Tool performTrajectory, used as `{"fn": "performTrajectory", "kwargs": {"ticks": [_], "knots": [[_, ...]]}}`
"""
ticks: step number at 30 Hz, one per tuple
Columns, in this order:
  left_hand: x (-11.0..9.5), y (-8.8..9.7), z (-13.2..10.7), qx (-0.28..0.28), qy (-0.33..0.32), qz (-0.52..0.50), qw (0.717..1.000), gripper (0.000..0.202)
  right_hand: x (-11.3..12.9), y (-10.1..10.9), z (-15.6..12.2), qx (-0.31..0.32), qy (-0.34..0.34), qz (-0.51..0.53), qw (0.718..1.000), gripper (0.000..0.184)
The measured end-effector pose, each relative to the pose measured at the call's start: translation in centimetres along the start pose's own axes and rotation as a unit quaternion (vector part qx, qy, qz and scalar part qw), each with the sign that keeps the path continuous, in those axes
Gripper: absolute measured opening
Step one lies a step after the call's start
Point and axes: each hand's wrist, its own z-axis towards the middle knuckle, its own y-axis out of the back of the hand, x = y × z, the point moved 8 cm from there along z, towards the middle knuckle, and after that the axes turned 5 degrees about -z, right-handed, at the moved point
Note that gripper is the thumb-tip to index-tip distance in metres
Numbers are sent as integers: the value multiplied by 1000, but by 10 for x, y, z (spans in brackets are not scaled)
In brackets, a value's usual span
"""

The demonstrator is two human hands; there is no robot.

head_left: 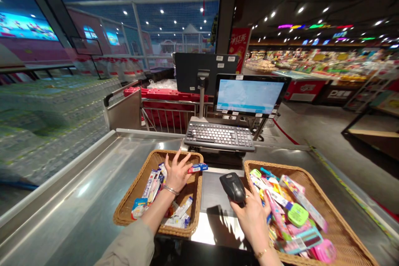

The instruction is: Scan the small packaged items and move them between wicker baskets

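My left hand [177, 172] hovers over the left wicker basket [128, 199] with its fingers spread. A small red and blue packet [197, 168] is at its fingertips, above the basket's far right rim; whether the fingers still pinch it I cannot tell. My right hand [253, 215] grips a black handheld barcode scanner [233, 187] over the dark scan plate [212, 191] between the two baskets. The left basket holds several small packaged items. The right wicker basket [338, 222] is heaped with several colourful packaged items.
A black keyboard [219, 136] and a lit till screen [249, 95] stand behind the baskets on a steel checkout counter [77, 199]. A second monitor's back [202, 68] faces away. Red crates [168, 104], a metal rail and stacked bottled water lie beyond; shop aisles stretch right.
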Motion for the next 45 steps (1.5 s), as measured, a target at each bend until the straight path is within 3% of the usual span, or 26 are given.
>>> {"fn": "performTrajectory", "kwargs": {"ticks": [8,31,45], "knots": [[-12,-14,2,26,4,0,1000,22,1,-1,-1,2,9,-3,1000,22],[-32,-20,6,64,-14,0,998,24,16,2,-2,12,25,4,1000,34],[-30,-23,10,43,-1,-3,999,25,21,2,-1,22,34,14,999,28]]}}
